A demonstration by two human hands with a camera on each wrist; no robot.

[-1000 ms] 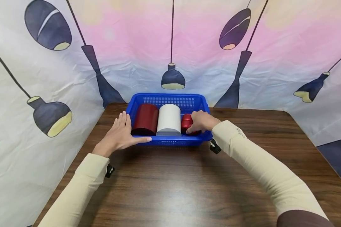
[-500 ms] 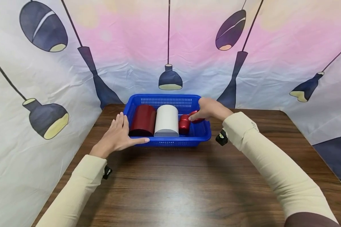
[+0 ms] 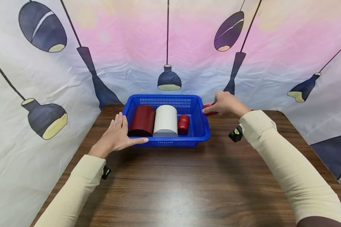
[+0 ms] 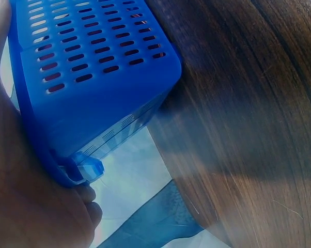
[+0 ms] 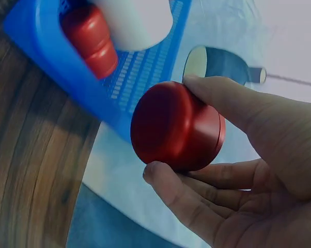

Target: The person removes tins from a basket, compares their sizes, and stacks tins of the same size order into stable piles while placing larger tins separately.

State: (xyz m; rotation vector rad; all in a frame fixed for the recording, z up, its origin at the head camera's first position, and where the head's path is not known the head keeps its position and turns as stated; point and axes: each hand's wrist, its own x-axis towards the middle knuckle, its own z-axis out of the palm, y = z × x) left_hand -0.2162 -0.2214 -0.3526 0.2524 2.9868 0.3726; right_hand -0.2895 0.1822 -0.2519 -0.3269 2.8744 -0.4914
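A blue plastic basket [image 3: 197, 121] stands at the far side of the table. In it lie a large dark red cylinder [image 3: 143, 119], a white cylinder [image 3: 166, 119] and a small shiny red canister [image 3: 183, 124] with a ridged middle. My left hand [image 3: 113, 134] rests at the basket's front left corner, fingers straight along the left side and thumb along the front rim. Just beyond the right rim, my right hand [image 3: 225, 102] holds a small round red metal tin [image 5: 176, 126] between thumb and fingers, raised beside the basket.
The brown wooden table [image 3: 170, 183] spreads in front and to the right. Behind it hangs a cloth backdrop [image 3: 125, 69] printed with lamps, close to the basket's back edge. The basket's perforated side [image 4: 93, 49] shows in the left wrist view.
My right hand has lifted the red tin out of the basket's right end and carried it rightward past the rim. The left hand keeps its place at the corner.
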